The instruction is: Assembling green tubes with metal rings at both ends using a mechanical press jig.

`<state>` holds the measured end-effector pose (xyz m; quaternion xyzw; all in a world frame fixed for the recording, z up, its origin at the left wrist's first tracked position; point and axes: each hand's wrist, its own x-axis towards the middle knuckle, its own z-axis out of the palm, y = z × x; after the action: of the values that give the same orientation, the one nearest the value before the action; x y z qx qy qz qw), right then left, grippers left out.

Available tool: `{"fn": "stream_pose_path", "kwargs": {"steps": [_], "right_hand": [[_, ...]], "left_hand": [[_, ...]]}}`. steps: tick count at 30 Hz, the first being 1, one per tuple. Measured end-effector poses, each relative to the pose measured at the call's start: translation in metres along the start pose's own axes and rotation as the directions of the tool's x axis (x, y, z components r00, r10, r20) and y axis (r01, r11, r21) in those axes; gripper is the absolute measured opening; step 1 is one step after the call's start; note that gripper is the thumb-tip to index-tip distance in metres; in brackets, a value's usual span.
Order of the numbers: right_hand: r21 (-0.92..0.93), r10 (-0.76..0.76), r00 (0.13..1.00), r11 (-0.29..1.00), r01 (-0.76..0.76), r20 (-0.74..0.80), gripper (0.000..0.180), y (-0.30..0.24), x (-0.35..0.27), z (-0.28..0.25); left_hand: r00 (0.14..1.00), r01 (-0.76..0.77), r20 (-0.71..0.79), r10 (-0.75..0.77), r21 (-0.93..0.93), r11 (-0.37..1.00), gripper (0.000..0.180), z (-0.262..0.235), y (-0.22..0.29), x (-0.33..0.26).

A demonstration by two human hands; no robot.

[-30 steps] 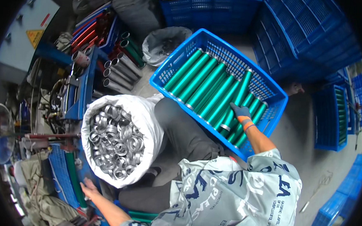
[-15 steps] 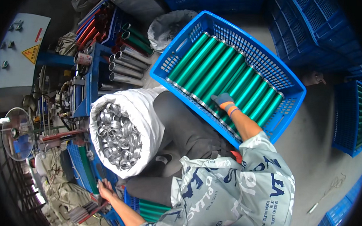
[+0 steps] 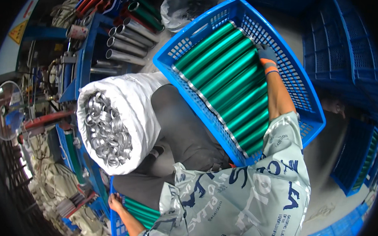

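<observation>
Green metal tubes with silver ends lie side by side in a large blue plastic basket in front of me. My right hand, in a dark glove with an orange cuff, is closed at the far ends of these tubes. Its fingers are partly hidden among them. Down at the lower left, my bare left hand has its fingers apart. It is beside the near ends of more green tubes in a lower blue crate. No object shows in it.
A white sack full of silver metal rings stands between the basket and the machinery on the left. Bare silver tubes are stacked beyond it. Blue crates rise at the far right.
My right hand has moved from the near middle of the tubes to their far ends. My left hand has left the machine's side for the lower crate. The view has shifted.
</observation>
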<state>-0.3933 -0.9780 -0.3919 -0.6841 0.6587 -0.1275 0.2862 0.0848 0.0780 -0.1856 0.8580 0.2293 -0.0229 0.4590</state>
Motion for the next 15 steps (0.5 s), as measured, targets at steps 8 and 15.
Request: {"fn": "stream_pose_path", "kwargs": {"steps": [8,15], "right_hand": [[0.175,-0.037,0.996,0.983,0.051,-0.085,0.063,-0.003,-0.037,0.024],[0.100,-0.388,0.855,0.891,0.444,-0.343,0.073,-0.121,-0.096,0.035]], "left_hand": [[0.997,-0.067,-0.027,0.066,-0.020,0.998,0.020,0.012,-0.022,0.017],[0.984,-0.041,-0.164,0.076,0.207,0.977,0.047,-0.041,-0.086,0.011]]}}
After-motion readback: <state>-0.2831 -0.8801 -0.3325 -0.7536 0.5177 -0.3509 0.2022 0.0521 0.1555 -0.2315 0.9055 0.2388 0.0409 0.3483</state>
